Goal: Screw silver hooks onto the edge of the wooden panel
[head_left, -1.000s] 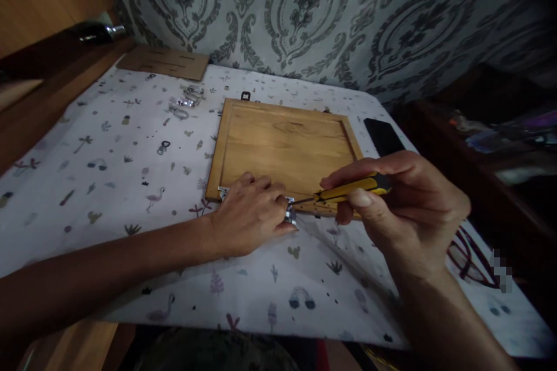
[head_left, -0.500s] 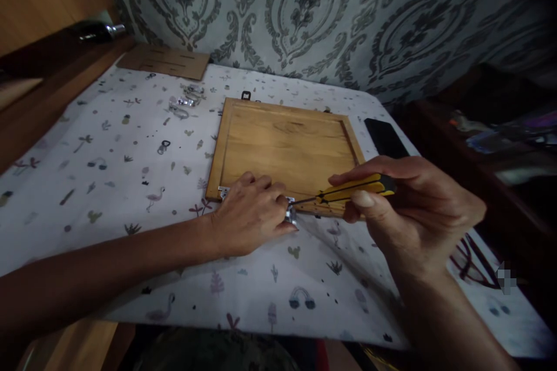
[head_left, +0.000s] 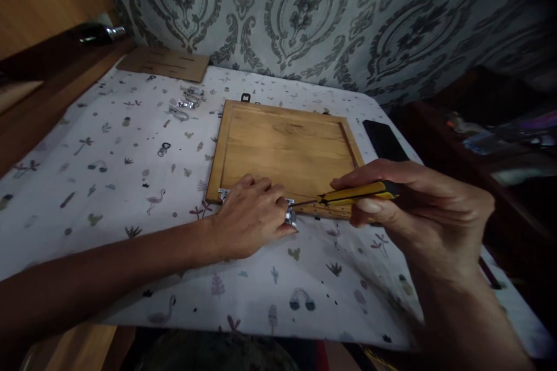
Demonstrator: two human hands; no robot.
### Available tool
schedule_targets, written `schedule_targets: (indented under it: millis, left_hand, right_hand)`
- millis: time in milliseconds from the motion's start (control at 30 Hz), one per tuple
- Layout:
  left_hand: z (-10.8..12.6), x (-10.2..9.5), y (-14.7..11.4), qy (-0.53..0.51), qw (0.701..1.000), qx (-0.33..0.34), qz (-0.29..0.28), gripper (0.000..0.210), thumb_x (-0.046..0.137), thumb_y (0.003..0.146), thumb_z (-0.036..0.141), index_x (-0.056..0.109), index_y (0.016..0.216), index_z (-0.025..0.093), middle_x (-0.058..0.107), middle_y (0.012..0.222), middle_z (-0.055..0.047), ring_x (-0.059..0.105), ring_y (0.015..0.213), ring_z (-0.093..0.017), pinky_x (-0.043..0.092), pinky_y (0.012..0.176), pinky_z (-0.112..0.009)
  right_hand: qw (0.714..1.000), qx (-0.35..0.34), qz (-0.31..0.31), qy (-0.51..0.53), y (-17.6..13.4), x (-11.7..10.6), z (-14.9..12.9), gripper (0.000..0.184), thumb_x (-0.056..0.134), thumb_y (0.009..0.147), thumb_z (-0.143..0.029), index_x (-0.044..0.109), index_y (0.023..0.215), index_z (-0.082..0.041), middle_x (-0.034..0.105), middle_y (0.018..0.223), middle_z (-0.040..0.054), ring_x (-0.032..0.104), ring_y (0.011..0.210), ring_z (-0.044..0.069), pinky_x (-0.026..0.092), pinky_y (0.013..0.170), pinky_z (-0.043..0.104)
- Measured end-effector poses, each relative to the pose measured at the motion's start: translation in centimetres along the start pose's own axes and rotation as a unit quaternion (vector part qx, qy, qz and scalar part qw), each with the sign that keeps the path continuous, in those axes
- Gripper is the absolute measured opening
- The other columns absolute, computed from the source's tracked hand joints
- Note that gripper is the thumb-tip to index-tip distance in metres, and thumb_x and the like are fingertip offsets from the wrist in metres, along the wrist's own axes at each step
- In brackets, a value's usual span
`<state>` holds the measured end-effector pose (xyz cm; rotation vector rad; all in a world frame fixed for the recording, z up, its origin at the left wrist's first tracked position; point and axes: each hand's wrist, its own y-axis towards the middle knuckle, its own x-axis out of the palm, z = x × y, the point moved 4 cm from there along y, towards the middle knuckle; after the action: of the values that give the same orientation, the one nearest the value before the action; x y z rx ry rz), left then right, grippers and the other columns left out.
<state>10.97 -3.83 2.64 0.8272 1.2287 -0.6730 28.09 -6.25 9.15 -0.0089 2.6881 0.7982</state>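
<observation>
A framed wooden panel [head_left: 287, 145] lies flat on the table. At its near edge my left hand [head_left: 252, 214] is closed over a shiny metal hinge [head_left: 290, 217], pressing it against the wood; most of the hinge is under the fingers. Between thumb and fingers my right hand [head_left: 426, 208] grips a yellow and black screwdriver [head_left: 357, 192]. The tool is held nearly level, its thin shaft pointing left, with the tip at the hinge beside my left fingers. Whether a screw sits under the tip is too small to tell. Another metal plate [head_left: 224, 193] shows left of my left hand.
Several loose metal hinges [head_left: 187, 103] lie at the back left, near a piece of cardboard [head_left: 165, 64]. A small dark ring-like fitting [head_left: 163, 149] is left of the panel. A black phone [head_left: 385, 140] rests right of it. The patterned wall [head_left: 304, 11] stands behind the table.
My right hand has shifted slightly right and turned, and the screwdriver handle sits a little lower and more level. The left hand stays on the hinge.
</observation>
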Motion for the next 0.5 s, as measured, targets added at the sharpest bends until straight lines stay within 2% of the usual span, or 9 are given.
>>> schedule_targets:
  millis: [100,167,267,367,433,500]
  left_hand:
    - [-0.02,0.05,0.00,-0.002,1.000,-0.008,0.005,0.041,0.064,0.094,0.054,0.076,0.097,0.015,0.071,0.096,-0.008,0.064,0.097,-0.026,0.042,0.081,-0.038]
    - [-0.02,0.07,0.01,-0.004,1.000,-0.012,0.004,0.041,0.064,0.094,0.054,0.076,0.095,0.015,0.072,0.097,-0.008,0.064,0.097,-0.026,0.042,0.081,-0.038]
    - [0.00,0.00,0.06,-0.011,1.000,-0.019,-0.009,0.042,0.063,0.094,0.055,0.075,0.098,0.015,0.072,0.098,-0.007,0.064,0.097,-0.026,0.043,0.082,-0.039]
    - [-0.03,-0.20,0.13,-0.016,0.999,-0.027,-0.016,0.044,0.064,0.093,0.056,0.075,0.100,0.014,0.072,0.096,-0.008,0.064,0.096,-0.026,0.044,0.083,-0.040]
    - [-0.06,-0.28,0.15,-0.019,0.999,-0.029,-0.020,0.044,0.065,0.093,0.055,0.075,0.100,0.013,0.072,0.097,-0.008,0.065,0.097,-0.026,0.045,0.083,-0.040]
    - [-0.10,-0.26,0.15,-0.021,0.999,-0.028,-0.025,0.043,0.064,0.094,0.054,0.074,0.100,0.013,0.072,0.099,-0.008,0.064,0.099,-0.027,0.045,0.084,-0.041]
  right_hand:
    - [0.999,-0.014,0.042,-0.011,-0.14,0.20,0.06,0.014,0.086,0.076,-0.021,0.079,0.088,-0.023,0.077,0.080,0.0017,0.059,0.043,0.010,0.051,0.034,0.021]
    - [0.999,-0.003,0.041,-0.015,-0.16,0.34,0.14,0.014,0.085,0.077,-0.021,0.077,0.089,-0.024,0.076,0.082,0.0012,0.064,0.049,0.011,0.054,0.036,0.020]
    - [1.000,0.023,-0.007,0.002,-0.06,0.42,0.07,0.015,0.080,0.082,-0.022,0.077,0.097,-0.026,0.077,0.089,0.0011,0.071,0.059,0.013,0.062,0.046,0.022]
    - [0.997,0.030,-0.065,0.013,-0.04,0.16,-0.27,0.026,0.076,0.087,-0.024,0.076,0.113,-0.030,0.078,0.096,0.0019,0.075,0.067,0.015,0.066,0.054,0.025]
    - [0.995,0.034,-0.090,0.010,-0.16,-0.16,-0.37,0.032,0.074,0.089,-0.023,0.074,0.120,-0.032,0.079,0.100,0.0024,0.076,0.066,0.015,0.067,0.057,0.026]
    - [0.995,0.040,-0.089,0.009,-0.39,-0.52,-0.27,0.029,0.075,0.089,-0.024,0.075,0.118,-0.032,0.080,0.099,0.0024,0.074,0.060,0.014,0.066,0.057,0.026]
